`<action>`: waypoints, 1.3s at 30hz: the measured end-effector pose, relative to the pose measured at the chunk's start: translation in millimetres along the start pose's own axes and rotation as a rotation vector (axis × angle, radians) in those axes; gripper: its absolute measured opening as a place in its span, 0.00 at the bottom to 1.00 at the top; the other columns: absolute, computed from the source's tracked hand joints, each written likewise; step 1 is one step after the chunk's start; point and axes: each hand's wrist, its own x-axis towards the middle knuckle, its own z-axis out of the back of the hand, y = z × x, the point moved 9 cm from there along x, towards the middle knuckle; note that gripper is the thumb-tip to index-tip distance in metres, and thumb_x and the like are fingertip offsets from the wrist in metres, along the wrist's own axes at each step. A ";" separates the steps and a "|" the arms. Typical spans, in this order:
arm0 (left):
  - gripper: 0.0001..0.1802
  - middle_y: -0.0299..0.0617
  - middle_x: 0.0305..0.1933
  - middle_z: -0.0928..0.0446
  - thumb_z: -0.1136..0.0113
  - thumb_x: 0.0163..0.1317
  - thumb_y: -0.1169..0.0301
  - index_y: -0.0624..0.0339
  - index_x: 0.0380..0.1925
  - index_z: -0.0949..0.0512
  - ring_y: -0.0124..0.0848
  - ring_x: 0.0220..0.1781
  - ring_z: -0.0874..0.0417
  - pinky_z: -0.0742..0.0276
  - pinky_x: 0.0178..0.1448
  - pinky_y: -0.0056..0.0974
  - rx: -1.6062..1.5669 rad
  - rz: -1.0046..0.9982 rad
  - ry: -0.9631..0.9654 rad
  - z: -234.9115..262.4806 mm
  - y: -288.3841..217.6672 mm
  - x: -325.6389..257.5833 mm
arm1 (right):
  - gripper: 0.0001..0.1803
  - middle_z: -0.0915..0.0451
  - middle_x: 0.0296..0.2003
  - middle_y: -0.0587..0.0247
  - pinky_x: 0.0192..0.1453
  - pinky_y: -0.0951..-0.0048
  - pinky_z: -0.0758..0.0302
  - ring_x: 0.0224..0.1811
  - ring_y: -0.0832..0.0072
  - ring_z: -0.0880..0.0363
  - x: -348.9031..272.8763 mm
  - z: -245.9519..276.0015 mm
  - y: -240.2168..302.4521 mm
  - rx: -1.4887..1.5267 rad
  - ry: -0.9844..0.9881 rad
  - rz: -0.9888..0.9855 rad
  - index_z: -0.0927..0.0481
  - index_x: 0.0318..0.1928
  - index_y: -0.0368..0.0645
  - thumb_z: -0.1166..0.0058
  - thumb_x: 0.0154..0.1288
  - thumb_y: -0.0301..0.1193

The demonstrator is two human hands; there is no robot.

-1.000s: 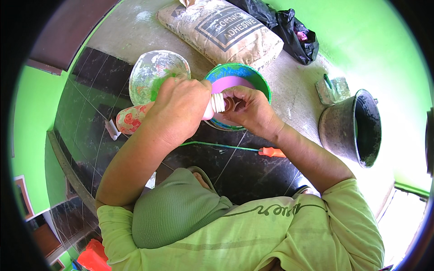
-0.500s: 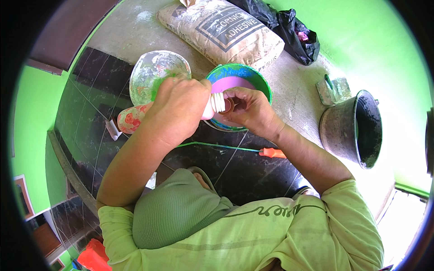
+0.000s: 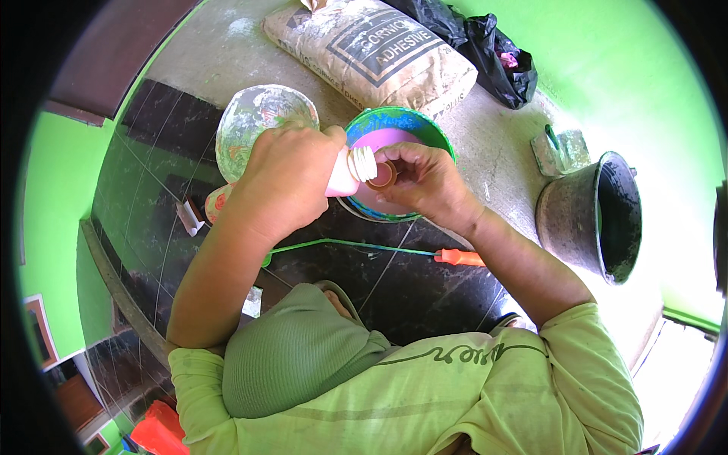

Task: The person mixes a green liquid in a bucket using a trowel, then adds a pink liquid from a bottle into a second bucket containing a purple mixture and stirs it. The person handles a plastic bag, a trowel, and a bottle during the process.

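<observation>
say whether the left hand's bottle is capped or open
Open: the bottle has a bare threaded neck; the right hand holds a cap-like cup.

Dusty paper sack (image 3: 371, 57), black plastic bag (image 3: 497, 72) beside it, dark bucket (image 3: 565, 216) near green wall (image 3: 607, 61)

And here's the bottle (image 3: 343, 179), pale pink in the body, its ridged white neck uncapped, tipped over in the left hand (image 3: 290, 171), mouth pointing right! Right there beside the mouth, the small round cap (image 3: 384, 176), brownish at the rim, pink showing inside, pinched in the right hand's (image 3: 425, 180) fingertips; whether they touch, can't tell.
</observation>
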 end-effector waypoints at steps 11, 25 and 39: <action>0.33 0.52 0.46 0.15 0.18 0.41 0.64 0.58 0.49 0.20 0.54 0.49 0.14 0.19 0.55 0.50 -0.320 0.084 0.004 17.2 27.9 -11.6 | 0.20 0.16 0.46 0.64 0.54 0.70 0.19 0.47 0.75 0.17 7.6 28.2 42.4 -0.532 -0.005 -0.028 0.13 0.54 0.44 0.31 0.60 0.20; 0.30 0.50 0.44 0.15 0.17 0.41 0.61 0.57 0.45 0.18 0.52 0.48 0.14 0.20 0.52 0.51 -0.290 0.083 0.037 10.0 28.4 -18.9 | 0.13 0.25 0.43 0.58 0.51 0.59 0.21 0.46 0.60 0.22 -15.0 -14.8 170.7 -1.465 -0.075 0.670 0.10 0.43 0.43 0.37 0.56 0.23; 0.27 0.50 0.43 0.15 0.20 0.43 0.69 0.58 0.46 0.19 0.52 0.50 0.14 0.20 0.54 0.52 -0.160 0.016 -0.011 13.9 18.2 -21.2 | 0.24 0.18 0.46 0.58 0.55 0.64 0.19 0.49 0.63 0.16 -3.9 16.4 38.4 -1.134 0.004 0.256 0.16 0.53 0.44 0.28 0.54 0.26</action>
